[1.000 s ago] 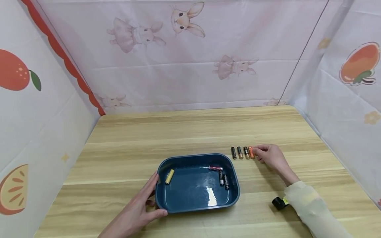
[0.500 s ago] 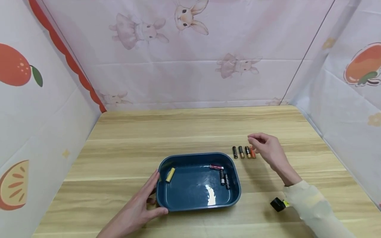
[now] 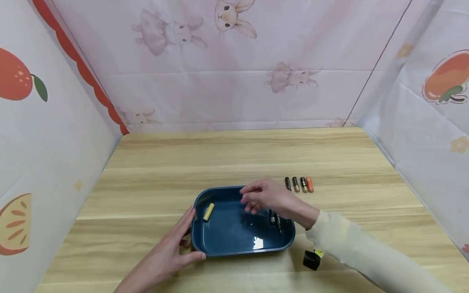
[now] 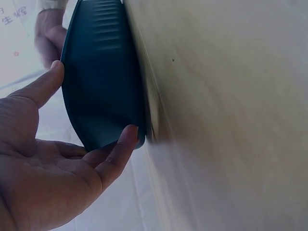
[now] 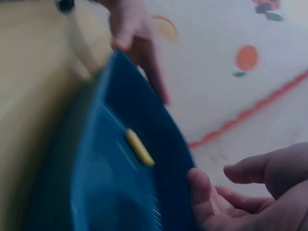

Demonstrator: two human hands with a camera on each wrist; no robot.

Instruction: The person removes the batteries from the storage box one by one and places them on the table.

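A dark blue tray (image 3: 234, 234) stands on the table. My left hand (image 3: 168, 250) rests against its left end, thumb at the front corner, fingers extended along the side. Over the tray's back right part hovers my right hand (image 3: 272, 199), fingers loosely bent, holding nothing. The right wrist view shows that hand's thumb (image 5: 252, 169) apart from its fingers. At the tray's left lies a yellow battery (image 3: 209, 212). Two black batteries (image 3: 272, 217) show at its right, partly behind my right hand; the red battery there is hidden.
Behind and right of the tray, several batteries lie side by side on the wooden table (image 3: 165, 171), an orange battery (image 3: 310, 184) at the right end. A small black object (image 3: 312, 260) is by the right sleeve (image 3: 340, 234). Printed cloth walls enclose the table.
My right hand has let go of the orange battery at the row's end, lifted, and moved left over the tray. The left hand stays at the tray's left end.
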